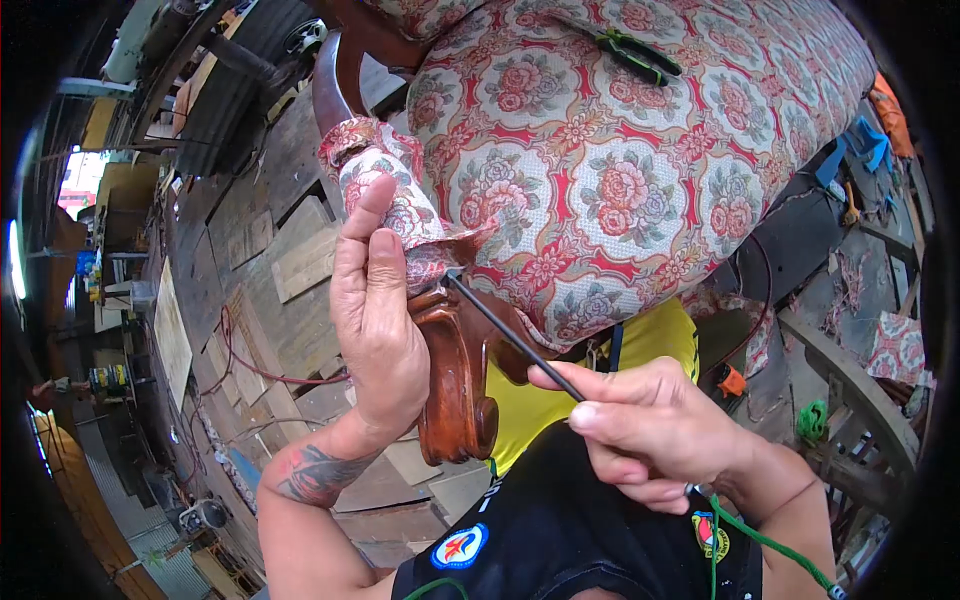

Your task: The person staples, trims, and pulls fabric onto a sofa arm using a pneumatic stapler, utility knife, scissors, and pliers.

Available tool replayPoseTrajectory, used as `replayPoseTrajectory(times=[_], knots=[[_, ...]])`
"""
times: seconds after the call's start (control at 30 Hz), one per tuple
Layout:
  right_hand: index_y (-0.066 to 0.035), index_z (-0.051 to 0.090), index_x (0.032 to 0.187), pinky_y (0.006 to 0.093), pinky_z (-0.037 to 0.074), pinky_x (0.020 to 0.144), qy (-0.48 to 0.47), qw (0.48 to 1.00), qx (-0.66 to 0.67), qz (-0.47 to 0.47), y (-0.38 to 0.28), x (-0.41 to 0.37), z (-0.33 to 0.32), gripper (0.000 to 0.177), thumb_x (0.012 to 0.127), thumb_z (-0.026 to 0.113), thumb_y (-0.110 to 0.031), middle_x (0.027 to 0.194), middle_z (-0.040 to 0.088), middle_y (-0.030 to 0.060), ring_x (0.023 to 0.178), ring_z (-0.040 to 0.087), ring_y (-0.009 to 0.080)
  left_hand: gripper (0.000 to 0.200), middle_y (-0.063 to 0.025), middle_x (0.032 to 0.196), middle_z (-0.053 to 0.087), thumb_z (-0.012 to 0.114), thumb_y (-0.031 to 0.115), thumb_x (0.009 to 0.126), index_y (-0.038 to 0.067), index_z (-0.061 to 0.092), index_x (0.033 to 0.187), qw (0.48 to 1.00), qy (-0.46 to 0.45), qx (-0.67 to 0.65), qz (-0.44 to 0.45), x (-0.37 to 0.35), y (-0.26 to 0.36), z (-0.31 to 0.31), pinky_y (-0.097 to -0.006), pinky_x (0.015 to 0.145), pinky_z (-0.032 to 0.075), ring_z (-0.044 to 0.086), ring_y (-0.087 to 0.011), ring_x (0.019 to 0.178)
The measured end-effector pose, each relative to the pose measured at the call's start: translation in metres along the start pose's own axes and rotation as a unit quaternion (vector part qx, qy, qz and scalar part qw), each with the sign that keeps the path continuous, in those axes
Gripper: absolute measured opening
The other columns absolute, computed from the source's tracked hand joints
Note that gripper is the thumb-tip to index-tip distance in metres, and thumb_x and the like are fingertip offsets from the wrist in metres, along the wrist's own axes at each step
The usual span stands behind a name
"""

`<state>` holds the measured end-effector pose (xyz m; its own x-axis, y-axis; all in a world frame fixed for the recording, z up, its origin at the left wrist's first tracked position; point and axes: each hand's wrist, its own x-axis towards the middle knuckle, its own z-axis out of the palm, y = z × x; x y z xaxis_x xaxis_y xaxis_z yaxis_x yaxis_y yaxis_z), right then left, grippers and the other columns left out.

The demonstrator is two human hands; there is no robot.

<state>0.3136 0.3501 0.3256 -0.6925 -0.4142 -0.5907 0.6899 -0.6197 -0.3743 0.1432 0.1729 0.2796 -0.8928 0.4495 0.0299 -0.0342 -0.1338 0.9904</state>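
My right hand (pixel 650 430) is closed around a long thin dark rod (pixel 515 340), whose handle end is hidden in my fist. The rod's tip meets the lower end of the patterned fabric on a padded armrest (pixel 385 190), just above the carved brown wooden scroll (pixel 450 390). Held upright along the armrest's outer side, my left hand (pixel 380 310) has its fingers stretched out and grips nothing. The fabric's edge is loose and frayed near the wood. Beside the armrest spreads a seat cushion (pixel 620 200) covered in red floral cloth.
Green-and-black pliers (pixel 640 55) lie on the cushion. Wooden boards (pixel 300 265) and a red hose (pixel 250 370) lie on the floor at left. At right are a wooden frame (pixel 850 370), fabric scraps (pixel 895 345) and a green cord bundle (pixel 812 422).
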Motion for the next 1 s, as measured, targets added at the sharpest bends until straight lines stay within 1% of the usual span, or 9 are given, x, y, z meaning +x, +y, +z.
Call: replayPoseTrajectory(times=[0.13, 0.2, 0.27, 0.33, 0.47, 0.67, 0.73, 0.77, 1.0], knots=[[-0.014, 0.043, 0.157, 0.0232, 0.033, 0.029, -0.14, 0.953, 0.264, 0.043, 0.021, 0.015, -0.032, 0.047, 0.11, 0.046, -0.017, 0.059, 0.045, 0.0032, 0.036, 0.036, 0.0056, 0.042, -0.0117, 0.136, 0.06, 0.041, 0.021, 0.114, 0.001, 0.045, 0.15, 0.999, 0.016, 0.035, 0.008, -0.002, -0.002, -0.002, -0.0342, 0.097, 0.058, 0.068, -0.0185, 0.113], [-0.016, 0.045, 0.156, 0.0229, 0.033, 0.029, -0.124, 0.969, 0.209, 0.034, 0.023, 0.014, -0.026, 0.046, 0.111, 0.047, -0.019, 0.059, 0.044, 0.003, 0.036, 0.037, 0.0057, 0.042, -0.0112, 0.137, 0.06, 0.041, 0.022, 0.114, 0.001, 0.045, 0.15, 0.998, 0.017, 0.053, 0.02, -0.001, -0.001, -0.002, -0.0333, 0.098, 0.057, 0.067, -0.0168, 0.113], [-0.018, 0.047, 0.155, 0.0226, 0.032, 0.028, 0.05, 0.978, -0.167, -0.112, 0.026, 0.009, -0.002, 0.044, 0.111, 0.048, -0.021, 0.058, 0.042, 0.0023, 0.036, 0.037, 0.0055, 0.042, -0.0104, 0.137, 0.06, 0.042, 0.022, 0.114, 0.001, 0.046, 0.149, 0.996, 0.019, 0.086, 0.019, 0.0, 0.0, -0.002, -0.0319, 0.097, 0.057, 0.065, -0.0145, 0.113], [-0.019, 0.049, 0.153, 0.0225, 0.03, 0.027, 0.057, 0.983, -0.137, -0.106, 0.02, 0.008, -0.003, 0.043, 0.111, 0.048, -0.023, 0.058, 0.041, 0.0015, 0.036, 0.036, 0.0052, 0.042, -0.0099, 0.137, 0.059, 0.042, 0.023, 0.114, 0.001, 0.047, 0.149, 0.999, 0.006, 0.045, -0.002, -0.002, 0.003, -0.001, -0.0317, 0.098, 0.056, 0.065, -0.0144, 0.114], [-0.024, 0.047, 0.154, 0.0236, 0.03, 0.024, -0.223, 0.92, 0.312, 0.085, 0.026, 0.03, -0.054, 0.043, 0.111, 0.049, -0.027, 0.059, 0.041, 0.0012, 0.033, 0.035, 0.0053, 0.042, -0.0094, 0.141, 0.057, 0.041, 0.023, 0.114, 0.001, 0.047, 0.149, 0.998, 0.002, 0.059, -0.001, 0.002, 0.0, -0.001, -0.0315, 0.097, 0.056, 0.064, -0.0141, 0.115], [-0.017, 0.045, 0.157, 0.0222, 0.037, 0.033, -0.14, 0.99, 0.004, -0.003, 0.012, 0.024, -0.071, 0.05, 0.109, 0.054, -0.027, 0.061, 0.048, -0.002, 0.039, 0.044, 0.0047, 0.035, -0.012, 0.142, 0.056, 0.044, 0.022, 0.113, 0.005, 0.058, 0.14, 0.977, 0.044, 0.207, 0.037, 0.0, 0.017, 0.006, -0.037, 0.11, 0.041, 0.053, -0.0193, 0.128], [-0.012, 0.051, 0.152, 0.0224, 0.039, 0.037, -0.115, 0.966, -0.228, -0.033, 0.009, 0.003, -0.092, 0.046, 0.108, 0.055, -0.024, 0.06, 0.05, -0.0017, 0.04, 0.045, 0.0041, 0.032, -0.0163, 0.14, 0.058, 0.055, 0.026, 0.108, 0.007, 0.068, 0.13, 0.78, -0.017, 0.589, 0.211, -0.002, 0.035, 0.004, -0.0442, 0.114, 0.033, 0.052, -0.0281, 0.13], [-0.008, 0.055, 0.149, 0.0225, 0.039, 0.039, -0.106, 0.965, -0.225, -0.087, 0.015, -0.001, -0.105, 0.043, 0.108, 0.055, -0.021, 0.059, 0.051, -0.0019, 0.041, 0.045, 0.0035, 0.025, -0.0185, 0.134, 0.059, 0.069, 0.025, 0.097, 0.008, 0.074, 0.114, 0.725, -0.048, 0.652, 0.216, -0.006, 0.051, 0.013, -0.0481, 0.112, 0.032, 0.052, -0.0341, 0.126], [-0.005, 0.057, 0.147, 0.0221, 0.035, 0.039, -0.009, 0.958, -0.14, -0.252, 0.0, 0.013, -0.128, 0.041, 0.107, 0.053, -0.015, 0.058, 0.049, -0.0045, 0.041, 0.042, 0.003, 0.015, -0.0095, 0.105, 0.067, 0.074, 0.004, 0.086, 0.005, 0.069, 0.1, 0.623, -0.158, 0.745, 0.178, -0.002, 0.079, 0.034, -0.0455, 0.107, 0.041, 0.063, -0.0333, 0.1]])
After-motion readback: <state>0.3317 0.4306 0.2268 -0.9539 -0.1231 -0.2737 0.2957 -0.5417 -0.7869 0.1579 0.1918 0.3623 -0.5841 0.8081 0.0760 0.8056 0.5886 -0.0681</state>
